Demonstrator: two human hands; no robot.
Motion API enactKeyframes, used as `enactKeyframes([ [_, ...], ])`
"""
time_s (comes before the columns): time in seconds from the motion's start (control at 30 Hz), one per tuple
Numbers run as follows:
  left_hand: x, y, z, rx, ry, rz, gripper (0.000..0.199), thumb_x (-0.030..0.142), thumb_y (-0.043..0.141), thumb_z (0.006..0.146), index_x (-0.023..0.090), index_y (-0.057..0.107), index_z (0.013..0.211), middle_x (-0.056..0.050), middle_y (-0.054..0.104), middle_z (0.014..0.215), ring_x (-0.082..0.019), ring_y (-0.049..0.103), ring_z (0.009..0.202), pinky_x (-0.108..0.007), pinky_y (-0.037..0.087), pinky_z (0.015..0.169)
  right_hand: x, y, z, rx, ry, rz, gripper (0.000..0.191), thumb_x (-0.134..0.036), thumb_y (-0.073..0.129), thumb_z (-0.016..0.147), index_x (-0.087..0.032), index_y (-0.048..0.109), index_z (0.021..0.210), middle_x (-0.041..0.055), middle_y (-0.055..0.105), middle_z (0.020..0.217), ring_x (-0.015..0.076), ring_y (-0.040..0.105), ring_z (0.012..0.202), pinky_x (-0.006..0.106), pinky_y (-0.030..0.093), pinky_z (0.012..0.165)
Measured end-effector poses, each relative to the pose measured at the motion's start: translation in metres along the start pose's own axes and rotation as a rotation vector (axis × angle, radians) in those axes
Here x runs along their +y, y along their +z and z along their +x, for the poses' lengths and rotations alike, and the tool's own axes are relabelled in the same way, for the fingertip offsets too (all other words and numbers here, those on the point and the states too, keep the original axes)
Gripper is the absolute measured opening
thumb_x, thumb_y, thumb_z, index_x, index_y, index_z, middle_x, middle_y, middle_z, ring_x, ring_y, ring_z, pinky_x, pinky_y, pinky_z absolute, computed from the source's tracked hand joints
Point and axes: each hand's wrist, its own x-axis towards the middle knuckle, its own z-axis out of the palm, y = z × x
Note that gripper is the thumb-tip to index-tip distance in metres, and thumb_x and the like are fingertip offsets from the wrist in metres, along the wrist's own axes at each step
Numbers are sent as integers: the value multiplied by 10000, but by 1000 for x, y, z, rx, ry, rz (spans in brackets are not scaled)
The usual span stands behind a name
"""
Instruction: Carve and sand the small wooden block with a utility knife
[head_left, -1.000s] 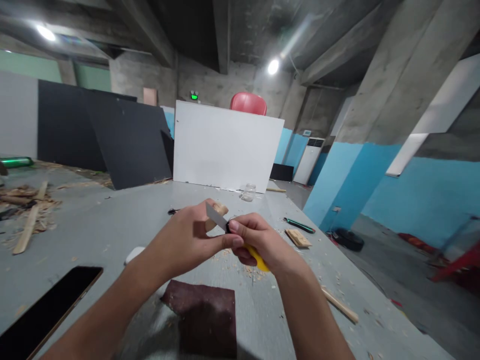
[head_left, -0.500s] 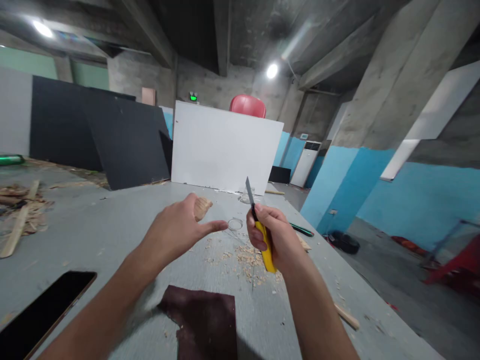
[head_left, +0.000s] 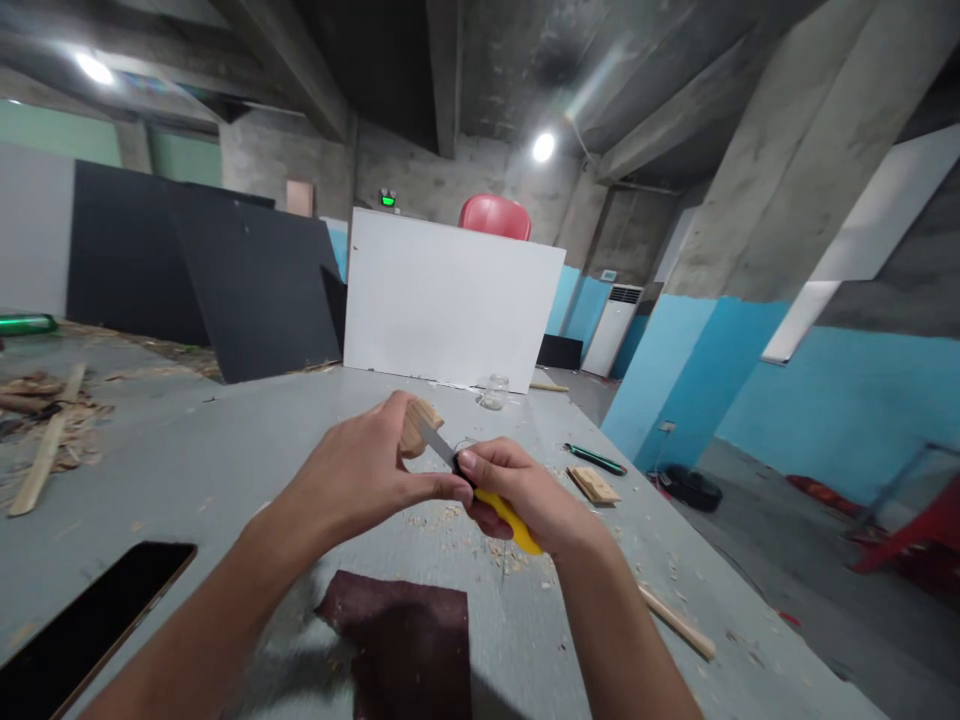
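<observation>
Yellow knife (head_left: 516, 524) held up to a wood piece (head_left: 421, 424) above a table (head_left: 247, 425).
The left hand (head_left: 356, 465) grips the wood piece, fingers mostly hidden; the right hand (head_left: 517, 490) clasps the knife, covering part of its handle. Whether the blade touches cannot be told. A brown sheet (head_left: 416, 615) is cut off below.
</observation>
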Motion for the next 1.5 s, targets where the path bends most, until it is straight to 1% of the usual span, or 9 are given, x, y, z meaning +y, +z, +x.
enactKeyframes([
  [0.4, 12, 4, -3, 38, 76, 78, 381, 587, 692, 823, 260, 511, 896, 71, 543, 595, -162, 491, 528, -291, 305, 544, 0, -2, 2, -55, -9, 71, 476, -539, 710, 913, -193, 514, 652, -66, 467, 486, 58, 371, 376, 200, 236, 381],
  [0.57, 10, 10, -1, 80, 19, 141, 424, 659, 634, 855, 251, 517, 857, 18, 572, 631, -195, 503, 579, -307, 289, 577, 2, 8, 9, 95, -83, 58, 480, -533, 768, 843, -182, 541, 608, -55, 467, 497, 55, 351, 385, 209, 226, 376],
  [0.7, 11, 18, 1, 171, -37, 201, 420, 668, 551, 906, 249, 527, 901, -24, 566, 690, -228, 519, 617, -318, 241, 587, 17, 19, 28, 340, -154, 253, 442, -506, 779, 798, -194, 519, 624, -64, 431, 500, 55, 317, 413, 194, 193, 385],
  [0.77, 7, 21, 4, 137, -61, 209, 417, 663, 533, 914, 249, 502, 877, -29, 553, 684, -230, 500, 605, -320, 232, 582, 20, 16, 31, 389, -141, 302, 435, -493, 769, 801, -196, 505, 624, -65, 416, 492, 55, 308, 417, 188, 197, 391],
  [0.9, -12, 18, 15, 77, -134, 173, 616, 829, 649, 728, 244, 482, 828, -51, 597, 725, -226, 493, 615, -318, 268, 572, 7, -2, 17, 480, -224, 220, 385, -462, 751, 837, -176, 558, 664, -55, 438, 513, 52, 311, 425, 187, 221, 399],
  [1.0, -20, 12, 18, 65, -139, 67, 648, 839, 673, 695, 233, 527, 874, -39, 609, 764, -227, 529, 658, -309, 297, 587, -4, -11, 4, 355, -155, 119, 409, -486, 720, 888, -167, 584, 671, -51, 437, 504, 52, 317, 415, 192, 217, 401],
  [1.17, -13, 7, 11, -65, -17, -140, 499, 660, 740, 751, 223, 556, 907, 13, 546, 746, -171, 471, 644, -279, 285, 576, 0, -1, 3, 85, -37, 117, 435, -525, 709, 910, -169, 600, 685, -55, 447, 503, 56, 325, 412, 191, 240, 394],
  [1.33, -10, 3, 7, -128, 17, -248, 396, 526, 767, 768, 232, 526, 878, 45, 470, 731, -142, 404, 641, -267, 270, 556, 9, 6, 10, -42, 23, 182, 405, -493, 701, 933, -174, 585, 713, -64, 463, 513, 53, 330, 401, 182, 250, 380],
  [1.5, -7, 0, 4, -232, 61, -360, 407, 422, 776, 768, 237, 415, 794, 69, 343, 713, -116, 302, 610, -263, 253, 529, 10, 4, 10, -139, 52, 227, 426, -501, 730, 914, -173, 565, 697, -64, 463, 527, 53, 328, 419, 171, 238, 368],
])
